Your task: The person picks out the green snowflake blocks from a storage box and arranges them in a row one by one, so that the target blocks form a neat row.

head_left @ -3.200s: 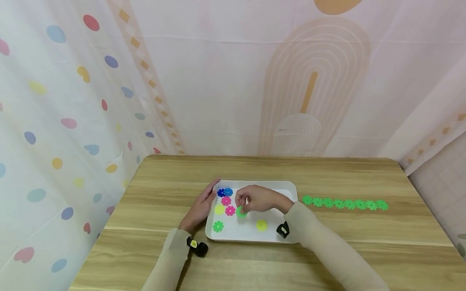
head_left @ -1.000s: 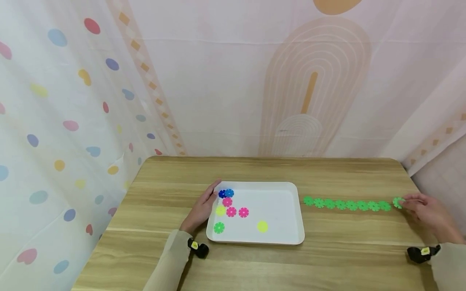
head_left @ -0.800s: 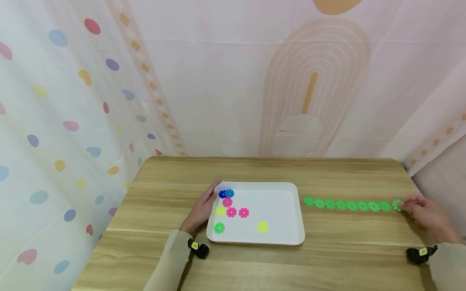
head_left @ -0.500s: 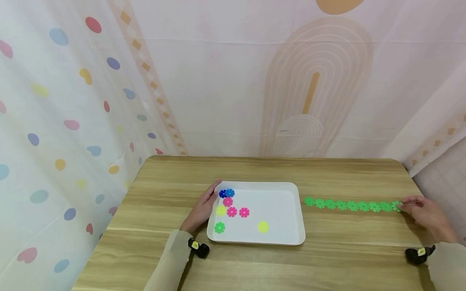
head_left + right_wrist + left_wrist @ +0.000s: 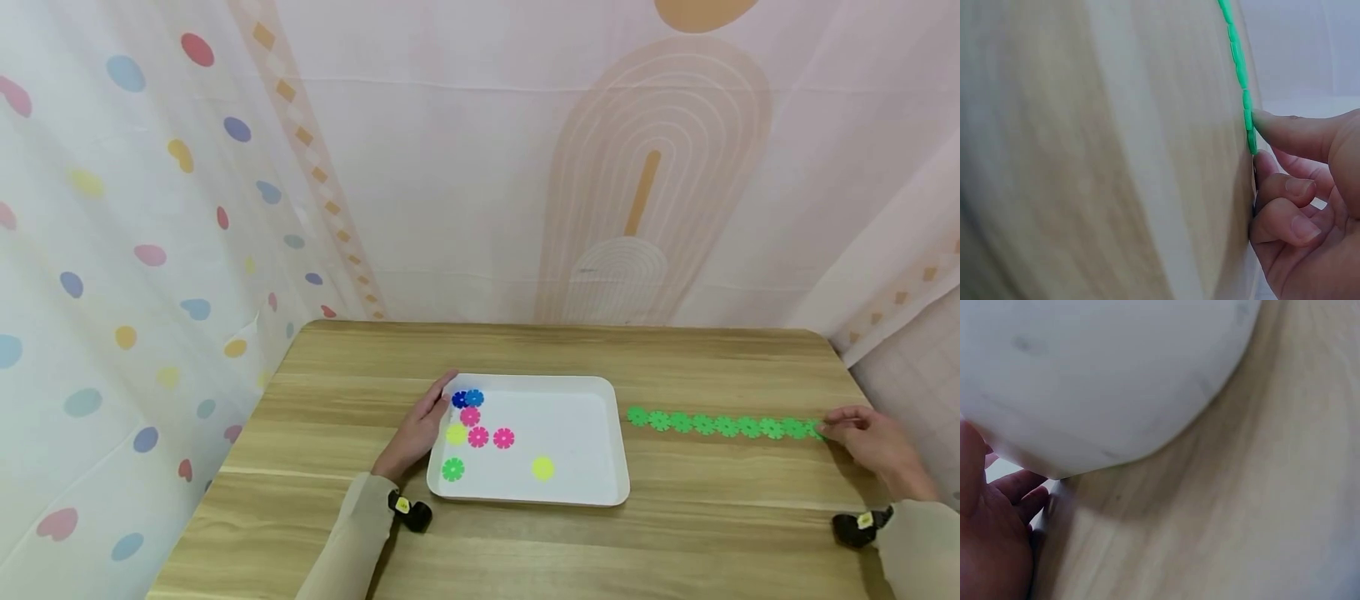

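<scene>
In the head view, my left hand [image 5: 416, 429] holds the left side of a white tray [image 5: 585, 490], thumb at the rim and fingers along the outside. The left wrist view shows fingers [image 5: 1022, 487] by the underside of the tray corner. On the right, a row of green notched plastic discs [image 5: 726, 426] lies on the table. My right hand [image 5: 873, 437] pinches the disc at the row's right end [image 5: 815, 429], which is partly covered by its fingertips. Up close in the right wrist view, the thumb [image 5: 1297, 134] is against the green discs [image 5: 1239, 62].
Inside the tray are two blue discs [image 5: 474, 398], several pink discs [image 5: 504, 438], two yellow discs [image 5: 543, 468] and a green disc [image 5: 453, 469]. A wooden table [image 5: 675, 542] carries everything. A patterned curtain [image 5: 450, 167] hangs behind its far edge.
My right hand has taken a green disc from the tray to the right end of the row and moved it left until it meets the last disc. My left hand has stayed at the tray.
</scene>
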Demonstrator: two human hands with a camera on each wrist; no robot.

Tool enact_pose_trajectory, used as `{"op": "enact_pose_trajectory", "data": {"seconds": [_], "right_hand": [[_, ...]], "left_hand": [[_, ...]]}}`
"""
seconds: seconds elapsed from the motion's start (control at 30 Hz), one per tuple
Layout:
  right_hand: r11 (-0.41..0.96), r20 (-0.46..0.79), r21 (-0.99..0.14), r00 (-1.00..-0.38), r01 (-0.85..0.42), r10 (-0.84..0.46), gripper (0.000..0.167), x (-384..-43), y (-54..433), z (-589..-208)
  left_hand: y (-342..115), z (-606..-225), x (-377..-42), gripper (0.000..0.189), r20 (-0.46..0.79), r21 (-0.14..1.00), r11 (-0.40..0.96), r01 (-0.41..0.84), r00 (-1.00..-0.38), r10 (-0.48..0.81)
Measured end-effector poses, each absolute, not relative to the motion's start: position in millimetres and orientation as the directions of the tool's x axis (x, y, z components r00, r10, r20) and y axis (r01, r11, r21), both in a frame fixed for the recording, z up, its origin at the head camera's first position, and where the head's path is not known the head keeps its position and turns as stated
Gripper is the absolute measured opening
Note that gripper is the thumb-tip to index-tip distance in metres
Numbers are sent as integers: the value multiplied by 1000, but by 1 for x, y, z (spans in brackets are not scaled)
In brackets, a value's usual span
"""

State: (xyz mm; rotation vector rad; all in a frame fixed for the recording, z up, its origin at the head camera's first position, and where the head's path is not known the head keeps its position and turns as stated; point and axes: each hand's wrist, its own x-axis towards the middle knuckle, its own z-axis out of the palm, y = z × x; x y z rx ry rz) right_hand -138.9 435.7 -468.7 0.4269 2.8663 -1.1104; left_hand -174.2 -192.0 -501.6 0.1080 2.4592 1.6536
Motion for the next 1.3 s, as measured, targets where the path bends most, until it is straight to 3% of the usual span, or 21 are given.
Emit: {"op": "enact_pose_trajectory", "data": {"seconds": [0.33,0.53,0.73,1.03,1.3], "right_hand": [[736,-96,-632,-967,242,236,40,-139,434,-468],[765,-91,-604,-973,223,211,50,-143,420,-457],[772,-92,-623,-992,123,84,57,-158,386,-436],[739,-78,-674,-996,15,-50,50,-186,322,-421],[690,-44,-707,-964,-155,-262,38,-212,247,-407]], "left_hand": [[-192,-502,-174,46,-88,927,375,-22,-983,160],[-193,-502,-175,46,-91,929,369,-26,-983,162],[-192,-501,-174,45,-105,926,375,-41,-983,151],[-189,-502,-174,45,-117,921,386,-49,-981,155],[-192,-503,-176,46,-118,921,386,-50,-981,155]]}}
